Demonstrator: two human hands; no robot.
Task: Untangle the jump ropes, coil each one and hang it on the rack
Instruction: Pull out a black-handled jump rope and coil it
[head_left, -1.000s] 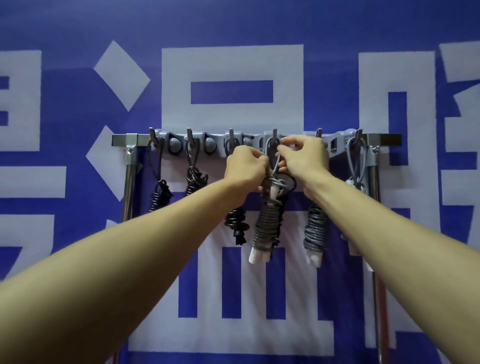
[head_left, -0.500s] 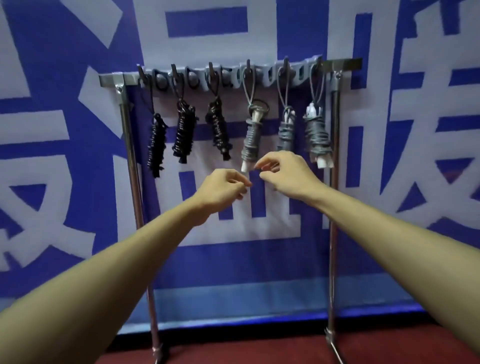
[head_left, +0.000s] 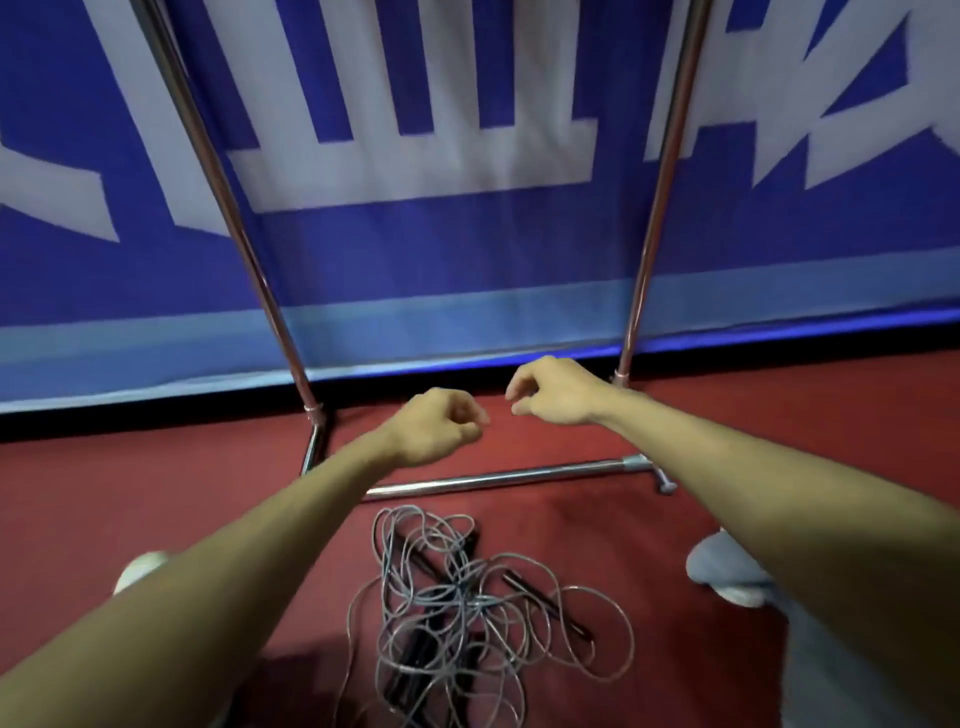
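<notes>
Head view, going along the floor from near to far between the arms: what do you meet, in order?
Tangled jump ropes → rack's floor bar → rack's upright posts → blue banner.

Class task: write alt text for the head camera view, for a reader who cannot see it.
Tangled grey and black jump ropes lie on a red floor. Beyond them hover the empty left hand and right hand, before the rack.
</notes>
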